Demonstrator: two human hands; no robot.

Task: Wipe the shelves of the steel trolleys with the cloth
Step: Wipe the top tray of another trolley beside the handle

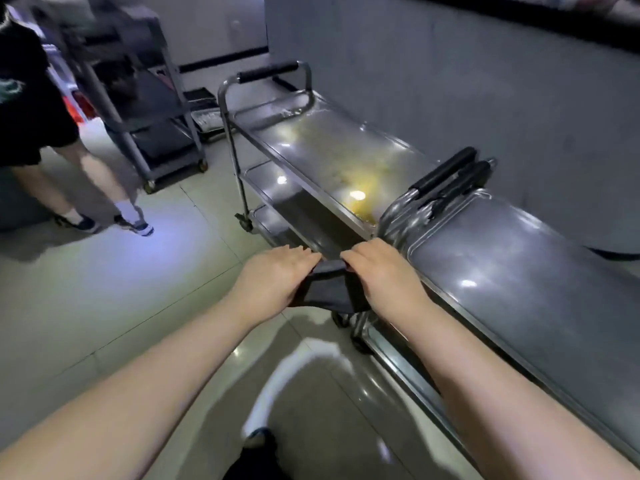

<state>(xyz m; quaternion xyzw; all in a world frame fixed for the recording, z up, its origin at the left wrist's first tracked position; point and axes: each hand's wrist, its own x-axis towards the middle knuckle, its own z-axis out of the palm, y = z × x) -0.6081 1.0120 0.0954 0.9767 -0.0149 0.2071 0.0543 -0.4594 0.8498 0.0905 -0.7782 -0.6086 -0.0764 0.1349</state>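
Observation:
A dark cloth point(329, 289) hangs stretched between my two hands in front of me, above the floor. My left hand point(273, 282) grips its left edge and my right hand point(381, 275) grips its right edge. Just beyond the hands stands a steel trolley point(311, 133) with three shelves; its top shelf carries a yellowish stain point(360, 178). A second steel trolley point(519, 271) stands to the right, close by, its top shelf grey and shiny. Their black-gripped handles point(450, 174) meet between the two.
A grey wall runs behind both trolleys. A darker cart point(145, 109) stands at the back left. Another person point(34, 109) in dark clothes and sneakers stands on the tiled floor at the left. My own shoe point(259, 441) shows at the bottom.

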